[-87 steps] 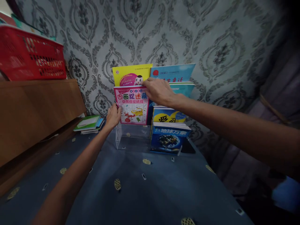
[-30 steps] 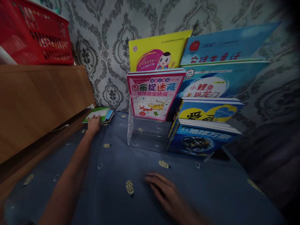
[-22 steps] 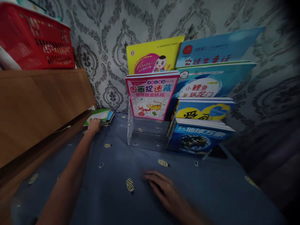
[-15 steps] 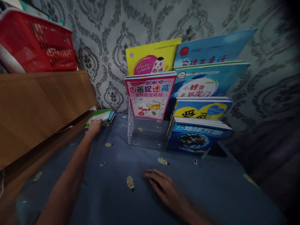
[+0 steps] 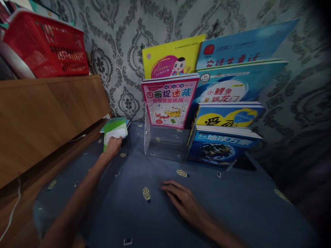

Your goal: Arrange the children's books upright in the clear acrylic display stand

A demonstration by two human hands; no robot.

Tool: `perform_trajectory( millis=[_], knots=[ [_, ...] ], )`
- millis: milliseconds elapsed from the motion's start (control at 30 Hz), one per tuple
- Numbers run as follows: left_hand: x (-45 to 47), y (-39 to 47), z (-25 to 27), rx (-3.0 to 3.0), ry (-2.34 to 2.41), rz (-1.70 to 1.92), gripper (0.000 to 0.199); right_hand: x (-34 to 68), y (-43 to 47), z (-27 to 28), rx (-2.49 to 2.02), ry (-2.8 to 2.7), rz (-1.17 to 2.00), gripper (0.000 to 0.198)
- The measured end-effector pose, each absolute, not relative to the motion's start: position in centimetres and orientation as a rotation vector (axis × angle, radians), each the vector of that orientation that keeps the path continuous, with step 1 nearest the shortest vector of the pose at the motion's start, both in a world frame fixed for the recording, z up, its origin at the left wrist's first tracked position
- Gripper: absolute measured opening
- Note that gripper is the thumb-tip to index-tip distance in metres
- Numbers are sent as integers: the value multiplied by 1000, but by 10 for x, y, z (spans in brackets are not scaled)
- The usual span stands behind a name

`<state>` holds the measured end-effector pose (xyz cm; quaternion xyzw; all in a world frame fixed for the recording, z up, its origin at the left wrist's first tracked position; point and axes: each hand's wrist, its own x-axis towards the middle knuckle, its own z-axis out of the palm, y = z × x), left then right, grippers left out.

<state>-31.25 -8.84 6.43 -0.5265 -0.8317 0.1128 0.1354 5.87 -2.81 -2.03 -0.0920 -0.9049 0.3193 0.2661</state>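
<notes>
My left hand [image 5: 113, 146] is closed on the near edge of a green book [image 5: 116, 126] with a white panel on its cover. That book lies askew over a small pile of books [image 5: 103, 129] at the far left of the cloth. Low over the front of the cloth, my right hand [image 5: 181, 196] is held with fingers stretched out and nothing in them. Beyond it stands a clear tiered rack [image 5: 165, 144]. It carries a pink book [image 5: 169, 110], a yellow book [image 5: 157, 58], a blue book with a globe picture [image 5: 217, 150] and several other blue books.
A dark blue patterned cloth [image 5: 124, 203] covers the surface. At the left, a wooden cabinet [image 5: 51, 113] bears a red basket [image 5: 46, 48]. A white cable [image 5: 15, 210] hangs below it. Patterned wallpaper [image 5: 124, 69] rises behind the rack.
My left hand has drawn the green book off the pile toward me and turned it. My right hand stays over nearly the same spot. The view has shifted slightly.
</notes>
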Motion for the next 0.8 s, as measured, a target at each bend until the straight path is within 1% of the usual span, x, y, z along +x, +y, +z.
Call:
perform_trajectory(
  millis=[333,467,533,600,667,733,800],
  knots=[
    [-235,-113,53,-1730,-2392,401,34,57,-28,-22,-230,-2416,826,30],
    [-202,-121,53,-1822,-2366,401,27,58,-29,-20,-239,-2426,820,29],
    [-194,-123,55,-1898,-2363,342,31,58,-29,-18,-226,-2426,822,30],
    [-198,-122,60,-2000,-2405,212,39,57,-30,-16,-210,-2418,824,30],
    [-216,-119,62,-2050,-2493,44,40,57,-30,-15,-214,-2416,828,30],
    [-242,-115,60,-1871,-2559,-60,39,57,-30,-15,-221,-2424,832,30],
    [-268,-112,51,-1645,-2633,-68,40,58,-30,-15,-221,-2433,843,31]
  ],
)
